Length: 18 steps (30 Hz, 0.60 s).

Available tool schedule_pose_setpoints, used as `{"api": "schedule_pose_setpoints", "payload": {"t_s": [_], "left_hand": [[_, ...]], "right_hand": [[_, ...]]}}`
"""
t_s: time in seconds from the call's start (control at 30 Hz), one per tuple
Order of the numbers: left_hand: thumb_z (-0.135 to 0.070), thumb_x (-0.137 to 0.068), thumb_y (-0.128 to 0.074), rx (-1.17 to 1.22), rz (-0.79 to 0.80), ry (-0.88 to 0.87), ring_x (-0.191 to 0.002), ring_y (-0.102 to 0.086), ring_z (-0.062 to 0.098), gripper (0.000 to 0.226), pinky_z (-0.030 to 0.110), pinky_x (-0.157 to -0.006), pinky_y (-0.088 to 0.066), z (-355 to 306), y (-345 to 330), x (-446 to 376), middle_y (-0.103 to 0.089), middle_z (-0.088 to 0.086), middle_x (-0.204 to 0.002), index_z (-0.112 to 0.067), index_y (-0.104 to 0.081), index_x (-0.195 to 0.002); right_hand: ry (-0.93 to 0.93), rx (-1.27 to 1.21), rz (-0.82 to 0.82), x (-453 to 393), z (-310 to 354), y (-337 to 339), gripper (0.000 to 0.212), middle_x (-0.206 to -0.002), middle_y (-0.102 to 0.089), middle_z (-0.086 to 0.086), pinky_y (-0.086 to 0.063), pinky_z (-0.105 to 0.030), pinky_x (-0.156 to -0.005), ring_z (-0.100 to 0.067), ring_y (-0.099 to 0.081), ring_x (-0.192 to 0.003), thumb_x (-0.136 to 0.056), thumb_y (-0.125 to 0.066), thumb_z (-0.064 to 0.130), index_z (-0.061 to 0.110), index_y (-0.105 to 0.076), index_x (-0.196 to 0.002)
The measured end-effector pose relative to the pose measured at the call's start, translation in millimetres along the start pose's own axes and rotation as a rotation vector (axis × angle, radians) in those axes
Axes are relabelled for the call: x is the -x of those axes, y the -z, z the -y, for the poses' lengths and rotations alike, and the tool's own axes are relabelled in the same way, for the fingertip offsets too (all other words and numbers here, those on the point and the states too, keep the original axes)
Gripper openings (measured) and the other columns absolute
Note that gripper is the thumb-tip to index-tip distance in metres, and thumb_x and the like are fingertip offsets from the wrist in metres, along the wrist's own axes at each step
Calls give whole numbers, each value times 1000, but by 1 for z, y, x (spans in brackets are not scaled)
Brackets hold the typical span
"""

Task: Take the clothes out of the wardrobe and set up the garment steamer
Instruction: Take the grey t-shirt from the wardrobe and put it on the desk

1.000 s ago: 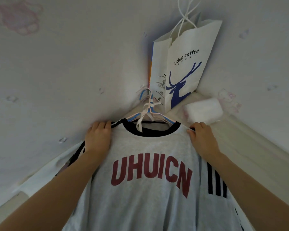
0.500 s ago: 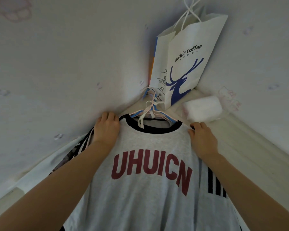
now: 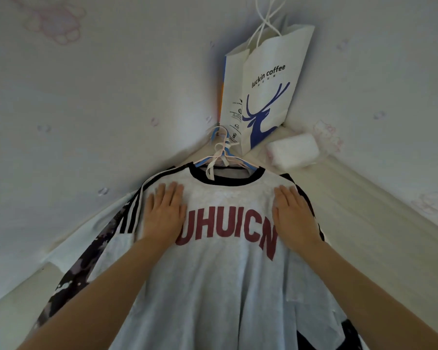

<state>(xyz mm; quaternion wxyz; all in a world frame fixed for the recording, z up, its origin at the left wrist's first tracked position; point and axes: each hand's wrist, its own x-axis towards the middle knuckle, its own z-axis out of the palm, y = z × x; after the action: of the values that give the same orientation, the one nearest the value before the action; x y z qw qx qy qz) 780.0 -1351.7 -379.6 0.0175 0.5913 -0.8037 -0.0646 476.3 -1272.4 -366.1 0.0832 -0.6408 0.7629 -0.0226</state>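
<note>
I see both hands flat on the pale grey T-shirt with black collar and dark red lettering (image 3: 220,261), which hangs at centre frame. My left hand (image 3: 163,215) presses the chest at 9 o'clock of the lettering, fingers straight; my right hand (image 3: 293,215) lies flat at 3 o'clock, gripping nothing. Pastel plastic hangers (image 3: 223,157) bunch at 12 o'clock of the collar. White paper bag with blue deer print (image 3: 266,97) hangs beyond, a white soft pack (image 3: 292,154) at its 5 o'clock.
</note>
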Motion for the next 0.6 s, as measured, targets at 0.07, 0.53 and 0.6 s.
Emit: {"api": "schedule_pose_setpoints", "payload": {"t_s": [0.07,0.53,0.6], "left_hand": [[-42,-94,-9,36,12,-1,-145,-22,30,65,49,-116,-18,-4,0,20,-29,7,-156,-15,-34,-148],[-31,-97,-30,154,63,-242,-134,-44,26,50,41,-113,-34,-24,22,210,-53,6,-140,-14,-44,-142],[-22,-93,-53,190,0,-312,-123,-54,27,42,40,-105,-43,-29,27,236,-63,7,-126,-12,-53,-135]], "right_hand": [[27,2,35,23,11,2,51,-158,-20,-12,-13,-45,-120,-31,-11,-147,-101,-34,22,11,-24,-150],[-95,-45,106,243,87,13,50,-154,-31,-6,-17,-39,-120,-25,-14,-147,-102,-32,30,11,-26,-148],[-114,-54,84,275,97,13,51,-151,-35,-5,-19,-38,-119,-25,-17,-146,-102,-32,32,11,-28,-148]]}}
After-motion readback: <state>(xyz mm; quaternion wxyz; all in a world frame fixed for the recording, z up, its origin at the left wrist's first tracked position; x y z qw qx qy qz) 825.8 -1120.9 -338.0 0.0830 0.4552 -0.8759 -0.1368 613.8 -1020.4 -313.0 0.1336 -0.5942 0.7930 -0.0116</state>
